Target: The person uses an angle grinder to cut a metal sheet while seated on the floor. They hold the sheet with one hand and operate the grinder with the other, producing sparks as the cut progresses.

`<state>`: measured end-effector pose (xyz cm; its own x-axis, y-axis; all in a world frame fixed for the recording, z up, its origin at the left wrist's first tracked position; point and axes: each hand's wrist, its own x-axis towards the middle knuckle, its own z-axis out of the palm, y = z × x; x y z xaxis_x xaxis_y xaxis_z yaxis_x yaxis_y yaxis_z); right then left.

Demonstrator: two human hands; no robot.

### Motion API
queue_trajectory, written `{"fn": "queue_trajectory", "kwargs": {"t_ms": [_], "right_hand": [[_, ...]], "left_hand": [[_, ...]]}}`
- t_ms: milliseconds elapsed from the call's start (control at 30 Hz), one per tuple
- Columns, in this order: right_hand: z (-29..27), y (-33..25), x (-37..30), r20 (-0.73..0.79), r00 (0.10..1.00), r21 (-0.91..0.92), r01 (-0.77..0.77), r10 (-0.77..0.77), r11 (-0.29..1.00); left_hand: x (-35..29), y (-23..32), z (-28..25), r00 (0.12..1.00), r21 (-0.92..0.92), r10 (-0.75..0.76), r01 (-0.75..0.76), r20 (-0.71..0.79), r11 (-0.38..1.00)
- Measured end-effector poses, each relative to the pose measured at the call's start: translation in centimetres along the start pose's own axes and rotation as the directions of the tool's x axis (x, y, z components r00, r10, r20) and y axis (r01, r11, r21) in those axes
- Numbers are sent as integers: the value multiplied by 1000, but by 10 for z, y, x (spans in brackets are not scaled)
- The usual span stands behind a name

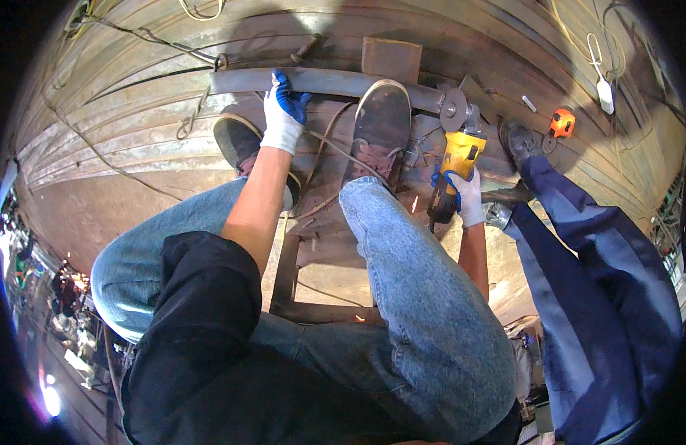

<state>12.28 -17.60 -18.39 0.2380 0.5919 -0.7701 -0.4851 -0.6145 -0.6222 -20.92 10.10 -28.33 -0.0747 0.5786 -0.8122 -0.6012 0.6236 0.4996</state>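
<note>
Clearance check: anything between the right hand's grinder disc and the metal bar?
Nothing visible. The disc of the yellow grinder in the right hand appears at the right end of the metal bar; contact can't be confirmed. The right shoe covers part of the bar further left, not between them.

Yellow grinder (462,152), disc (453,111) beside long metal bar (332,81)

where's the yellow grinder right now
The grinder is right of centre in the head view, in the right hand, its disc near the right end of the metal bar.
</note>
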Motion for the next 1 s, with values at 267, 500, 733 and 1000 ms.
{"fn": "queue_trajectory", "kwargs": {"t_ms": [267, 500, 733, 1000], "right_hand": [[14, 6, -17, -76, 997, 50, 9, -6, 999], [22, 4, -21, -101, 995, 39, 27, -23, 999], [38, 10, -19, -168, 985, 32, 47, -41, 998], [43, 6, -10, -148, 984, -59, 95, -103, 994]], "left_hand": [[-3, 3, 5, 996, 88, 76, -71, -56, 994], [-60, 52, 43, 870, 241, 411, -475, 272, 846], [-121, 48, 88, 713, 187, 587, -683, 384, 707], [-127, 53, 93, 604, -349, 356, -135, 713, 927]]}}
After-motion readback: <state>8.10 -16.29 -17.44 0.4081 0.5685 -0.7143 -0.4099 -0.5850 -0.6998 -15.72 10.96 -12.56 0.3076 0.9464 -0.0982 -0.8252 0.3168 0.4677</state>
